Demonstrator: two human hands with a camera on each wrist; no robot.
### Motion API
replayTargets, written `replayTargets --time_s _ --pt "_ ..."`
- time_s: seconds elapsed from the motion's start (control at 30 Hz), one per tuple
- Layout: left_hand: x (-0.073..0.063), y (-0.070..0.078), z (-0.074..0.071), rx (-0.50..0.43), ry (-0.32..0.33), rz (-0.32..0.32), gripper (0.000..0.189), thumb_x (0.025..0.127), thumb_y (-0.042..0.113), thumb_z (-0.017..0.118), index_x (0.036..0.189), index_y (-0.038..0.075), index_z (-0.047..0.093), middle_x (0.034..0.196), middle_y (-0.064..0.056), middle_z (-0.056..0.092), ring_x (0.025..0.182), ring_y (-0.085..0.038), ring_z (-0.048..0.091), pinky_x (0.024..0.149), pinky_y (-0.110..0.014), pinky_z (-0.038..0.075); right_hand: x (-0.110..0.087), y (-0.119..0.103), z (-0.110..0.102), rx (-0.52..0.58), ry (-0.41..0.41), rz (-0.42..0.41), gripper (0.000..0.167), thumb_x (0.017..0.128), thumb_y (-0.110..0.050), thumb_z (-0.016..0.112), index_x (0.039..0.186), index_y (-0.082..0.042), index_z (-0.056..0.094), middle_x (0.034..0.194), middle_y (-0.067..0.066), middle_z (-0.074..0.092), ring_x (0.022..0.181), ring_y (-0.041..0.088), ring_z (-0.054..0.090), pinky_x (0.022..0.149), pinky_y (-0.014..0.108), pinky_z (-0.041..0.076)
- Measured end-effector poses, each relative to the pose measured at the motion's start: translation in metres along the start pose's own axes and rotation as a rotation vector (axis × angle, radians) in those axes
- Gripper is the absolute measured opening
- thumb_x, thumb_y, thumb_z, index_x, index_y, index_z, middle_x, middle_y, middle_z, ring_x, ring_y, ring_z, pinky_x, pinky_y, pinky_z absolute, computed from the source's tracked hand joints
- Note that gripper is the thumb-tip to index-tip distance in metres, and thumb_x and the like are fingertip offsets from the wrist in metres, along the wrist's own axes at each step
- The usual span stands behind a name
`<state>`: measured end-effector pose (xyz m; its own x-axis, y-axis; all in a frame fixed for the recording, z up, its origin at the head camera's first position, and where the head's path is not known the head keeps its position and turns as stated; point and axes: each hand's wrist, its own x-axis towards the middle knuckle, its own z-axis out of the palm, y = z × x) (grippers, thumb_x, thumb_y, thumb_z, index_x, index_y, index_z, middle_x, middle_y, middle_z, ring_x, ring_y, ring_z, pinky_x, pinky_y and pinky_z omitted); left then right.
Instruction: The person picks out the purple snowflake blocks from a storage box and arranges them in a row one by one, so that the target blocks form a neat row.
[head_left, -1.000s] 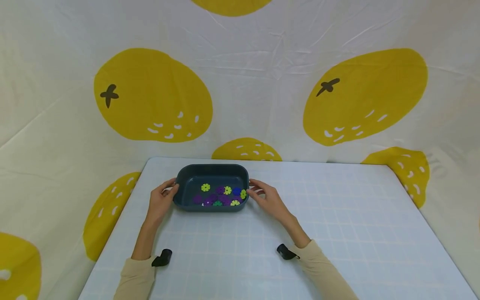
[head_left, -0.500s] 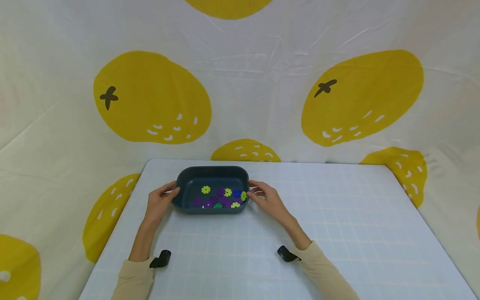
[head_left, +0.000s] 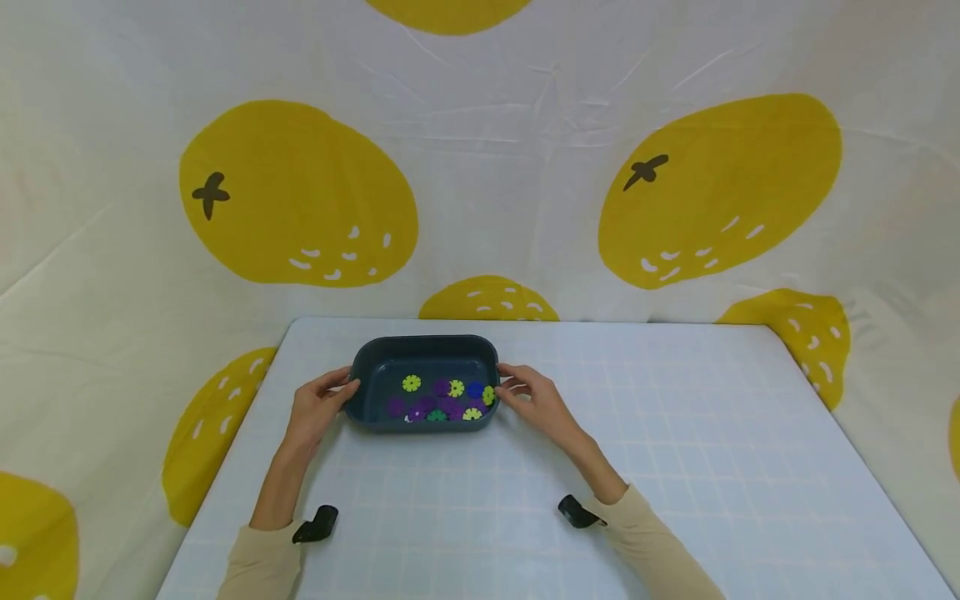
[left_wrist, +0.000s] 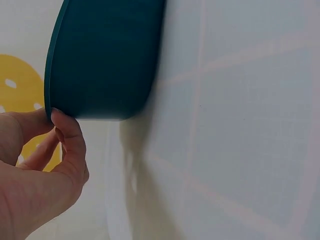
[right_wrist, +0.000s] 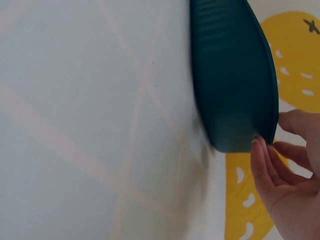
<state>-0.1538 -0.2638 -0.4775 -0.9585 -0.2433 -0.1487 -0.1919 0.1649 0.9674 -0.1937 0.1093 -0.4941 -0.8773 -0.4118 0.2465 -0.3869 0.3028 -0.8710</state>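
Note:
A dark teal rectangular tub (head_left: 390, 425) with rounded corners is at the far left part of the table. My left hand (head_left: 315, 412) pinches its left end between thumb and fingers; the left wrist view has these fingertips (left_wrist: 65, 120) right at the rim. At the opposite end my right hand (head_left: 542, 406) pinches the rim, with its thumb and fingers on either side in the right wrist view. Several notched, flower-shaped plastic discs lie in the tub, mostly toward its near right: yellow (head_left: 411, 383), purple (head_left: 442, 387), blue (head_left: 475, 390) and green (head_left: 437, 415).
A pale checked cloth (head_left: 675, 450) covers the table, whose far edge runs just behind the tub. Beyond that hangs a white curtain (head_left: 510, 192) printed with yellow fruit. Small black cameras (head_left: 318, 524) are strapped at both sleeves.
The tub and both hands sit slightly lower in the head view, a little farther from the table's back edge. Both grips stay the same, and the discs keep their places.

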Motion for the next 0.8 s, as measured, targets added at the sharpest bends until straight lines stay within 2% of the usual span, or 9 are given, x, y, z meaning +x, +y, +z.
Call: replayTargets --time_s 0.23,0.5,0.6,0.73,0.8 --pt "-0.003 0.0 -0.001 -0.004 -0.03 -0.032 0.051 0.099 0.012 0.07 0.144 -0.006 0.054 0.124 -0.013 0.062 0.085 0.0 0.061 0.078 -0.017 0.053 -0.005 -0.001 -0.001 -0.003 -0.003 -0.01 0.045 0.098 -0.004 0.069 0.139 0.009 0.057 0.13 0.025 0.063 0.111 0.035 0.066 0.093 0.043 0.055" --pt "-0.009 -0.006 -0.001 0.007 -0.032 0.018 0.054 0.098 0.019 0.073 0.144 -0.003 0.056 0.126 -0.012 0.062 0.087 0.0 0.062 0.077 -0.017 0.053 -0.011 -0.002 -0.002 0.019 -0.011 0.013 0.047 0.098 -0.004 0.069 0.141 0.008 0.056 0.128 0.025 0.063 0.113 0.036 0.065 0.095 0.049 0.054" --pt "-0.01 -0.007 -0.001 -0.001 -0.028 0.03 0.053 0.097 0.019 0.074 0.142 -0.003 0.057 0.121 -0.007 0.063 0.087 -0.002 0.063 0.077 -0.018 0.054 -0.012 -0.002 -0.001 0.024 -0.008 0.012 0.047 0.098 -0.004 0.069 0.142 0.008 0.055 0.127 0.025 0.063 0.113 0.037 0.065 0.095 0.05 0.054" --pt "-0.011 -0.006 0.0 0.013 -0.028 0.026 0.053 0.097 0.021 0.074 0.142 -0.003 0.058 0.119 -0.005 0.063 0.086 -0.002 0.062 0.076 -0.018 0.053 -0.015 -0.003 -0.002 0.03 0.001 0.024 0.049 0.098 -0.005 0.07 0.143 0.007 0.054 0.125 0.023 0.064 0.112 0.036 0.065 0.096 0.046 0.054" --pt "-0.013 -0.005 0.001 0.023 -0.029 0.017 0.053 0.097 0.022 0.074 0.142 -0.002 0.059 0.122 -0.008 0.062 0.086 -0.002 0.062 0.076 -0.018 0.052 -0.017 -0.004 -0.002 0.038 0.001 0.044 0.05 0.098 -0.005 0.07 0.144 0.006 0.053 0.125 0.022 0.064 0.112 0.035 0.064 0.097 0.043 0.053"
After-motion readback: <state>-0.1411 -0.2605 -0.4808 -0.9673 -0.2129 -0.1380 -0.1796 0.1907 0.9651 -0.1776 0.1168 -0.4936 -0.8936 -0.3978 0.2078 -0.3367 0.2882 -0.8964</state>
